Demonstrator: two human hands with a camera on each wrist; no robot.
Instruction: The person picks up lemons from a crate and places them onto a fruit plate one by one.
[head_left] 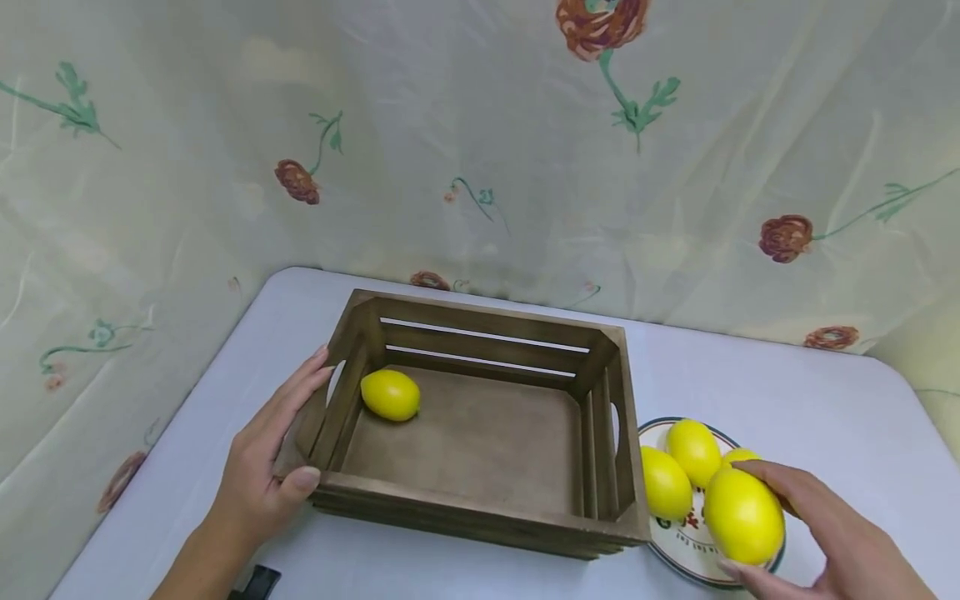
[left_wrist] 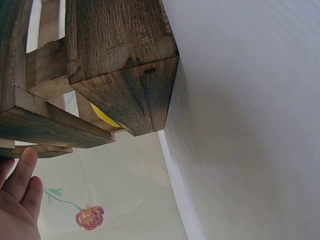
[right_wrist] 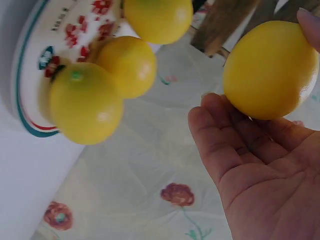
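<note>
A brown wooden slatted crate (head_left: 480, 496) stands on the white table, with one yellow lemon (head_left: 391, 395) lying inside at its left end. My left hand (head_left: 258, 471) rests against the crate's left side, fingers extended along the upper edge and thumb by the front corner. To the crate's right, a lemon (head_left: 744, 517) is held between the thumb and fingers of my right hand (head_left: 840, 533). Beneath and behind it, a white plate (head_left: 696, 552) with a dark rim and red print carries several more lemons (right_wrist: 86, 102). In the right wrist view the held lemon (right_wrist: 270, 70) is apart from those.
A pale curtain (head_left: 480, 150) with printed flowers hangs behind and to the left of the white table (head_left: 420, 567). Near my left wrist, a small black object (head_left: 261, 582) shows at the bottom edge. The crate's right wall stands close beside the plate.
</note>
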